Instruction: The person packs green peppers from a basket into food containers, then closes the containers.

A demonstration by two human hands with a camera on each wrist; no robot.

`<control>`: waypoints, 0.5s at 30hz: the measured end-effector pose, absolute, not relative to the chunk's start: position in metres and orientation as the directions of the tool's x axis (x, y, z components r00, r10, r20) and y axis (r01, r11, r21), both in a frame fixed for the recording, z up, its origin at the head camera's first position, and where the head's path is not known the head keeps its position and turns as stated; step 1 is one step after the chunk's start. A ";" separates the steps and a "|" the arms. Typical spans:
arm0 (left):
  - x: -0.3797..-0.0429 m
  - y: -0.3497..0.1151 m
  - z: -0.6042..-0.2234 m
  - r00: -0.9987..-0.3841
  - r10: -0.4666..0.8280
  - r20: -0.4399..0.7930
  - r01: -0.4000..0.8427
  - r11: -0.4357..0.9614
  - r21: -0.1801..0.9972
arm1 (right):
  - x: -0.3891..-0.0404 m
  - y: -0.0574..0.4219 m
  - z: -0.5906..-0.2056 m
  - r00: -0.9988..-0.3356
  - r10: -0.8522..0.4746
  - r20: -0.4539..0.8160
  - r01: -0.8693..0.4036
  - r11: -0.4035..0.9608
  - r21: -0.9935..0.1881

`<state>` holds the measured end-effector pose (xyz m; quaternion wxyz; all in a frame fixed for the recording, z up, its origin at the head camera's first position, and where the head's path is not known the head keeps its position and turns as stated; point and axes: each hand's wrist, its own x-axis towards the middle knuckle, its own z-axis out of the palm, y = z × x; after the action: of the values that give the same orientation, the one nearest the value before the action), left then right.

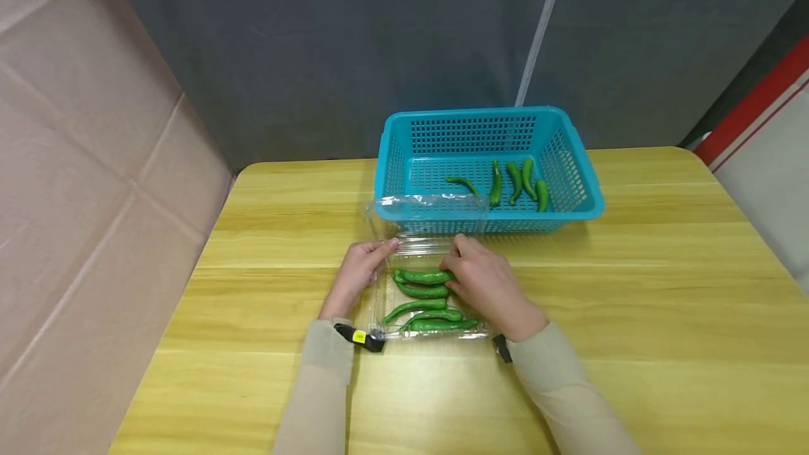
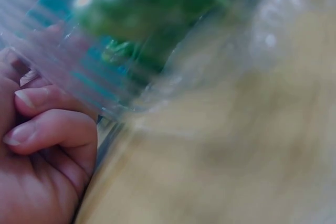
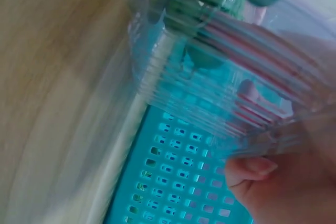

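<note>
A clear plastic clamshell box (image 1: 379, 307) lies on the table, its lid (image 1: 423, 208) raised at the far side against the basket. Several green chili peppers (image 1: 425, 305) lie crosswise inside it. My left hand (image 1: 359, 272) grips the box's left side near the hinge, thumb on the rim; curled fingers (image 2: 58, 129) show beside the plastic in the left wrist view. My right hand (image 1: 489, 283) reaches over the box's right side, its fingers pinching the right end of the farthest pepper (image 1: 420, 277). The pinched end is partly hidden. In the right wrist view one fingertip shows outside the clear wall.
A blue perforated basket (image 1: 590, 206) stands behind the box, near the table's far edge, with several green chili peppers (image 1: 496, 185) on its floor. The wooden table (image 1: 663, 300) reaches to both sides. A dark grey partition (image 1: 316, 55) rises behind it.
</note>
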<state>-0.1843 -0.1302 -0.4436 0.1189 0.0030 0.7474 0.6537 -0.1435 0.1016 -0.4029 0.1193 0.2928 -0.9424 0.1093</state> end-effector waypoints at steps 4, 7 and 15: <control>-0.179 -0.128 -0.429 -0.968 0.171 -0.182 -0.157 0.149 0.976 | -0.143 0.101 -0.403 -0.805 -0.523 0.282 -0.572 0.809 -0.134; -0.179 -0.128 -0.429 -0.969 0.169 -0.182 -0.157 0.151 0.976 | -0.143 0.101 -0.402 -0.808 -0.520 0.277 -0.569 0.810 -0.142; -0.178 -0.128 -0.429 -0.969 0.172 -0.178 -0.155 0.141 0.978 | -0.145 0.102 -0.405 -0.808 -0.496 0.318 -0.570 0.795 -0.208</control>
<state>-0.1781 -0.1279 -0.4289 0.1248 0.0058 0.7448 0.6555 -0.1451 0.1021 -0.4046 0.1245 0.2839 -0.9391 0.1484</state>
